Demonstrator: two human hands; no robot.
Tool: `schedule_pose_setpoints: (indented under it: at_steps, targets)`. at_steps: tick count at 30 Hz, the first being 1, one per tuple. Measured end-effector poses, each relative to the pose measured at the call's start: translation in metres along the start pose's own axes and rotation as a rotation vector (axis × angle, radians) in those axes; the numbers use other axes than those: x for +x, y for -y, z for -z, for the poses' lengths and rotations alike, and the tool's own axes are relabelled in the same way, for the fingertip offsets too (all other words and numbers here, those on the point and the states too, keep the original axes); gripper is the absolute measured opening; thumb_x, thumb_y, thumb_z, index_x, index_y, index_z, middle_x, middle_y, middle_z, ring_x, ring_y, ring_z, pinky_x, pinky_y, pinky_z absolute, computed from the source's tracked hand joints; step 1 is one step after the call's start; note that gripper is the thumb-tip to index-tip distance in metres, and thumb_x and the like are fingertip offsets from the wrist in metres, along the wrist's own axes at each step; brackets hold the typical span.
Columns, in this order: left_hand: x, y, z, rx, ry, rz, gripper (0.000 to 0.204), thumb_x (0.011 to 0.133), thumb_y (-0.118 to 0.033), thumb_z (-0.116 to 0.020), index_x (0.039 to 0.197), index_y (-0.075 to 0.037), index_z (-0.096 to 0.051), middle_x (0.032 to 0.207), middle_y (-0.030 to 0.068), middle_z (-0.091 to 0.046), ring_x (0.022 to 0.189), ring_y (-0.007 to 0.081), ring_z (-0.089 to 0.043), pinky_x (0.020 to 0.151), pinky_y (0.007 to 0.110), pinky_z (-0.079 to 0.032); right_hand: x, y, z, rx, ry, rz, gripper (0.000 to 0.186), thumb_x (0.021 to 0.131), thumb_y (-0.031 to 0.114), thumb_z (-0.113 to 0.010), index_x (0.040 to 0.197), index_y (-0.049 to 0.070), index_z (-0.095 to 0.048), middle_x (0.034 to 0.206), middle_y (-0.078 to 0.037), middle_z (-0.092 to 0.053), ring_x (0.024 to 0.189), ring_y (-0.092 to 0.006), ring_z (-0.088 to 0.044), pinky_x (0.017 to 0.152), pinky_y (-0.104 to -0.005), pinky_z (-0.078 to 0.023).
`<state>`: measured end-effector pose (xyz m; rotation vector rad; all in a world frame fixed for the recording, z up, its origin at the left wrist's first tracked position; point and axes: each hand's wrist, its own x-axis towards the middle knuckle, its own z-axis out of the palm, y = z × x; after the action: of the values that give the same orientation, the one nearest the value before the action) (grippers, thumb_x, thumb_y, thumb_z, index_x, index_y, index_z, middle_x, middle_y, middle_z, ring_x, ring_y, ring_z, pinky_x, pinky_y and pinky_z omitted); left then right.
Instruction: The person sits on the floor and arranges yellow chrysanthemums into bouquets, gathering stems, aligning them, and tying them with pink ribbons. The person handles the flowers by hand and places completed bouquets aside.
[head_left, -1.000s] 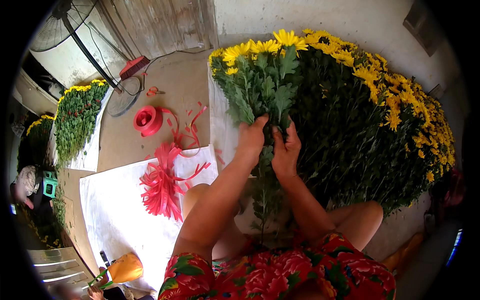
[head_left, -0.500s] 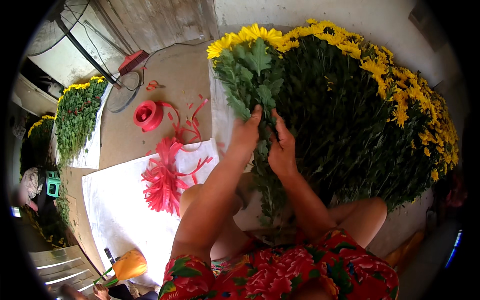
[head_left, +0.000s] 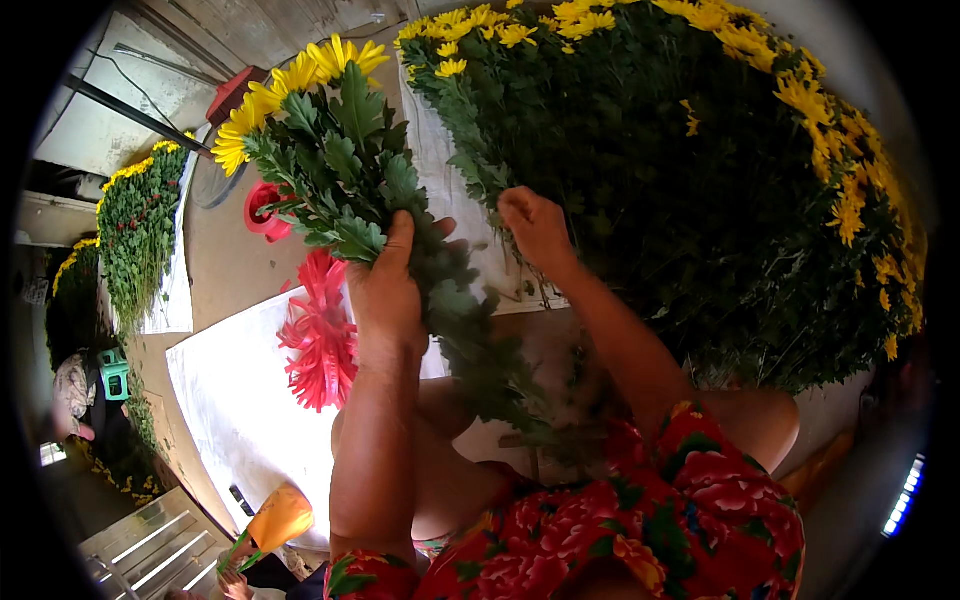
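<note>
My left hand [head_left: 388, 295] is wrapped round the stems of a bunch of yellow chrysanthemums [head_left: 345, 165]. The blooms point to the far left, and the leafy stems trail down past my wrist toward my lap. Off to the right, my right hand [head_left: 538, 230] is at the left edge of a big heap of yellow chrysanthemums [head_left: 640, 180]. Its fingers are curled in; whether a stem is between them is hidden. A fluffy bundle of red strips [head_left: 320, 335] lies left of my left forearm. Beyond it is a red roll of tape [head_left: 265, 212], partly covered by the bunch.
A white sheet [head_left: 240, 400] covers the floor on my left. More chrysanthemums [head_left: 145, 235] lie at the far left, near a green stool [head_left: 114, 375]. A red broom head [head_left: 235, 95] rests by the wall. Another person's hand [head_left: 233, 578] shows at the lower left, beside an orange-yellow object [head_left: 280, 518].
My left hand has carried the bunch leftward and tilted it. My right hand has come off the bunch to the heap's edge. The whole view has shifted slightly.
</note>
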<state>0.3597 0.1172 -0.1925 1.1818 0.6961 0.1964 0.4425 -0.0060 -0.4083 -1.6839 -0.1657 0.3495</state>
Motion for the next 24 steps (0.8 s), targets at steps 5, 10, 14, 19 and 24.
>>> schedule_pose_setpoints:
  at_steps: [5, 10, 14, 19, 24]
  targets:
    - [0.0, 0.007, -0.004, -0.023, -0.018, 0.102, 0.028, 0.103, -0.022, -0.056, 0.118, 0.002, -0.056, 0.106, 0.0161, -0.066, 0.096, 0.0286, -0.069, 0.081, 0.043, -0.06, 0.047, -0.087, -0.039, -0.978, -0.109, -0.075, 0.061, 0.087, 0.04, -0.074, 0.133, 0.006, -0.052, 0.107, -0.014, -0.066, 0.089, -0.0312, -0.066, 0.075, -0.0444, -0.057]
    - [-0.002, 0.01, -0.014, -0.004, 0.017, 0.111, 0.028, 0.103, -0.023, -0.057, 0.118, 0.001, -0.057, 0.104, 0.0138, -0.066, 0.096, 0.0272, -0.069, 0.078, 0.041, -0.06, 0.075, -0.156, -0.019, -0.576, -0.112, -0.242, 0.067, 0.089, 0.03, -0.074, 0.145, 0.009, -0.045, 0.109, -0.017, -0.065, 0.081, -0.0306, -0.063, 0.069, -0.0478, -0.057]
    - [-0.004, 0.007, -0.018, 0.012, 0.007, 0.101, 0.028, 0.103, -0.022, -0.057, 0.119, 0.001, -0.057, 0.104, 0.0139, -0.066, 0.097, 0.0276, -0.07, 0.076, 0.042, -0.06, 0.047, -0.131, 0.031, 0.347, -0.209, -0.357, 0.064, 0.094, 0.02, -0.071, 0.15, 0.012, -0.042, 0.109, -0.013, -0.066, 0.069, -0.0266, -0.06, 0.059, -0.0479, -0.051]
    - [-0.004, 0.007, -0.02, -0.032, 0.086, 0.118, 0.028, 0.102, -0.022, -0.057, 0.119, 0.0, -0.056, 0.103, 0.0144, -0.066, 0.095, 0.0284, -0.07, 0.073, 0.042, -0.061, -0.002, -0.102, 0.078, 0.386, -0.243, -0.51, 0.06, 0.095, 0.026, -0.071, 0.148, 0.013, -0.046, 0.107, -0.011, -0.066, 0.061, -0.0241, -0.058, 0.056, -0.0501, -0.046]
    - [-0.003, 0.018, -0.034, -0.038, 0.143, 0.038, 0.027, 0.101, -0.018, -0.059, 0.12, 0.001, -0.059, 0.103, 0.0146, -0.071, 0.086, 0.0249, -0.071, 0.068, 0.038, -0.059, -0.016, -0.149, 0.116, -0.203, -0.502, -0.369, 0.052, 0.094, 0.031, -0.071, 0.14, 0.015, -0.054, 0.113, -0.01, -0.064, 0.072, -0.0276, -0.062, 0.062, -0.0515, -0.052]
